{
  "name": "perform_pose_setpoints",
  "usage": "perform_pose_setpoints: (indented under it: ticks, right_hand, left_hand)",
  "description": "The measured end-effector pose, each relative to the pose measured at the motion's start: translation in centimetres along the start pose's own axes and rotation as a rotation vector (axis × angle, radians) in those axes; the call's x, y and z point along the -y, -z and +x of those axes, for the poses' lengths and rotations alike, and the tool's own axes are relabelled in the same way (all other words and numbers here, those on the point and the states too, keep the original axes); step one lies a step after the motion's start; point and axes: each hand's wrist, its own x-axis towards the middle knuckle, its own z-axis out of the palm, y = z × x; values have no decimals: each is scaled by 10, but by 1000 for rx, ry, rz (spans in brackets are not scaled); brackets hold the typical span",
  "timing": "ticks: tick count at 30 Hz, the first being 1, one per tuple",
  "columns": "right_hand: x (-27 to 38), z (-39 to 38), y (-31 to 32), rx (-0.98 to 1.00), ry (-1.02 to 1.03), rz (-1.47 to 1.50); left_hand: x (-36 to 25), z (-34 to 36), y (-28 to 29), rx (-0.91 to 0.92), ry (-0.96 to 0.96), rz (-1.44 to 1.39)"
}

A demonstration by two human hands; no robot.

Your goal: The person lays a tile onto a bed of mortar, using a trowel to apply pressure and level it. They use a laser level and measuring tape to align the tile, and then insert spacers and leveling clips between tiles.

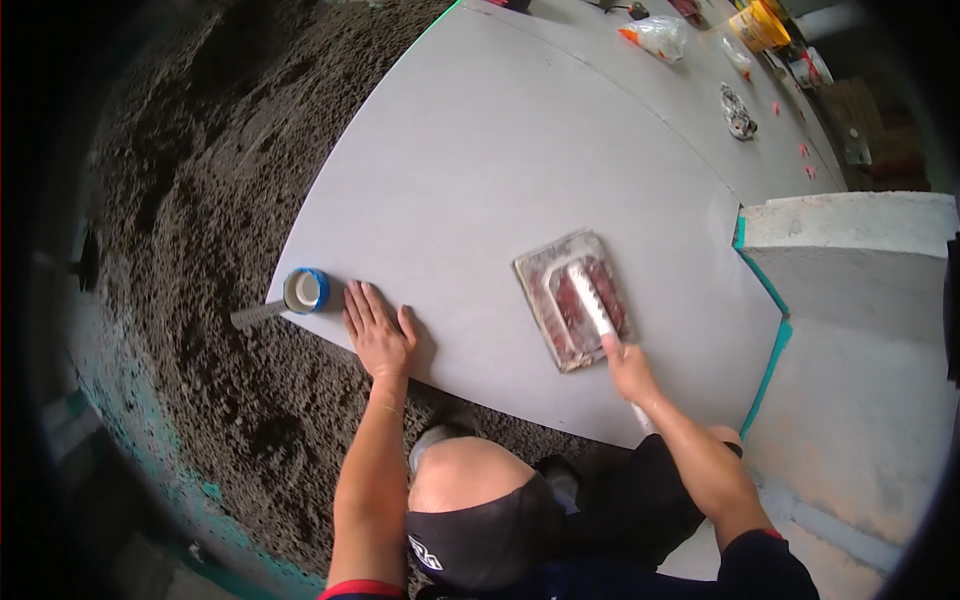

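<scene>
A large pale grey tile (470, 190) lies in front of me, its left and near edges bordering dark, crumbly mortar (200, 210). My left hand (378, 330) rests flat on the tile near its near left corner, fingers stretched out. Beside those fingers is a round, blue-rimmed thing (318, 290) with a pale middle; a grey bar (258, 314) reaches from it over the mortar. My right hand (630, 372) is wrapped round the white handle of a flat rectangular float-like tool (548, 308), worn red and grey, over the tile's right part. Whether its underside touches the tile is hidden.
Beyond a seam at the far right lie clear plastic bags (662, 38), a crumpled wrapper (738, 110), small red pieces (804, 150) and a yellow bucket (758, 26). A concrete block (850, 222) with green edging stands at the right. My bent knee (470, 474) is close to the near edge.
</scene>
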Motion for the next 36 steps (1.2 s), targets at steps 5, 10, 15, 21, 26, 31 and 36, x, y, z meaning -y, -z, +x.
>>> perform_pose_setpoints:
  ticks: [5, 10, 15, 21, 26, 31, 36]
  right_hand:
    - [-6, -35, 53, 0, 122, 217]
    - [-62, -46, -10, -320, 396, 210]
    - [-47, -4, -20, 34, 65, -15]
    - [71, -26, 33, 78, 199, 275]
    - [58, -44, 7, -113, 647, 374]
    - [43, 10, -54, 62, 224, -115]
    - [127, 21, -28, 203, 224, -54]
  left_hand:
    - [-2, -2, 3, -73, -29, -7]
    - [-1, -1, -3, -42, -12, 44]
    - [0, -6, -6, -111, -26, -26]
    - [5, -2, -12, -124, 104, 68]
    - [9, -4, -21, -47, 173, 1]
    - [3, 4, -18, -157, 138, 0]
    - [3, 0, -17, -49, 196, -4]
